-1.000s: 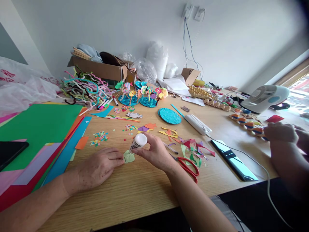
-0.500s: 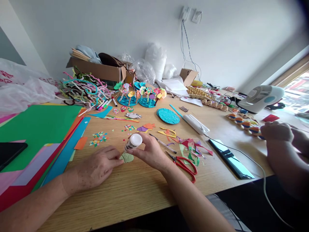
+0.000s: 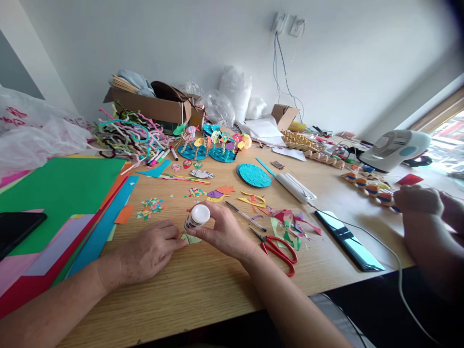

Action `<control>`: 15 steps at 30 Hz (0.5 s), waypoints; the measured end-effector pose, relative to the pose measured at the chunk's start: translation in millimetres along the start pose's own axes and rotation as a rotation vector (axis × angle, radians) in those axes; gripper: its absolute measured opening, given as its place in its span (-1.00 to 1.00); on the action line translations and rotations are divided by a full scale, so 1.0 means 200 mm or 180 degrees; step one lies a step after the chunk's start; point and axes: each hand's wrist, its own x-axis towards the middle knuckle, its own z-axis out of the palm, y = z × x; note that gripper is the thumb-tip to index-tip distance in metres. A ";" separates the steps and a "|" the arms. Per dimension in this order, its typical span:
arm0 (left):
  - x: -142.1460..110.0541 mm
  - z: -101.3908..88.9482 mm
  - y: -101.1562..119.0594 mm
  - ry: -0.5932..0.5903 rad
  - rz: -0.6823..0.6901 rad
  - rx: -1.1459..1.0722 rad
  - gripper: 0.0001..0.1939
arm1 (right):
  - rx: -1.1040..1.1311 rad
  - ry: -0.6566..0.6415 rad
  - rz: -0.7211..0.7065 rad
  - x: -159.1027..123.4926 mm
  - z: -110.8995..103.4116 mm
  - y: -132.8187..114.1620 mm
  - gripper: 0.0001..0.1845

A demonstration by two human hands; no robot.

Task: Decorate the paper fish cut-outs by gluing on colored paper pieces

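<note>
My right hand (image 3: 223, 232) is closed around a white glue stick (image 3: 196, 217), holding it upright over a pale green paper fish (image 3: 193, 239) with dark drawn lines. The glue stick's lower end is hidden, so I cannot tell whether it touches the paper. The fingertips of my left hand (image 3: 154, 249) press the left edge of the paper fish against the table. Beyond my hands lie purple, orange and yellow paper fish (image 3: 217, 193) and a scatter of small coloured paper bits (image 3: 150, 208). To the right are a pen (image 3: 245, 216) and red-handled scissors (image 3: 279, 249).
Coloured paper sheets (image 3: 65, 193) and a dark phone (image 3: 20, 232) lie at left. Paper scraps (image 3: 293, 224), a power strip (image 3: 295, 187) and a cabled phone (image 3: 348, 239) are at right, near another person's hand (image 3: 416, 200). Pipe cleaners (image 3: 126, 133) pile up behind.
The glue stick in my right hand has shifted slightly left and toward me over the paper fish. My left hand stays on the paper's edge.
</note>
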 end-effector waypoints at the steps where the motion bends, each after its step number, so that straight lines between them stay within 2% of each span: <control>1: 0.00 0.00 0.00 -0.0002 0.0005 -0.0007 -0.63 | -0.0001 0.0005 -0.0003 0.00 0.00 0.00 -0.76; 11: 0.01 -0.02 0.01 -0.0182 -0.0080 -0.0009 -0.64 | -0.0266 -0.0122 0.0112 -0.03 -0.05 -0.04 -0.72; 15: 0.01 -0.02 0.01 -0.0104 -0.0075 0.0017 -0.64 | -0.0243 -0.0084 0.0055 -0.03 -0.05 -0.04 -0.75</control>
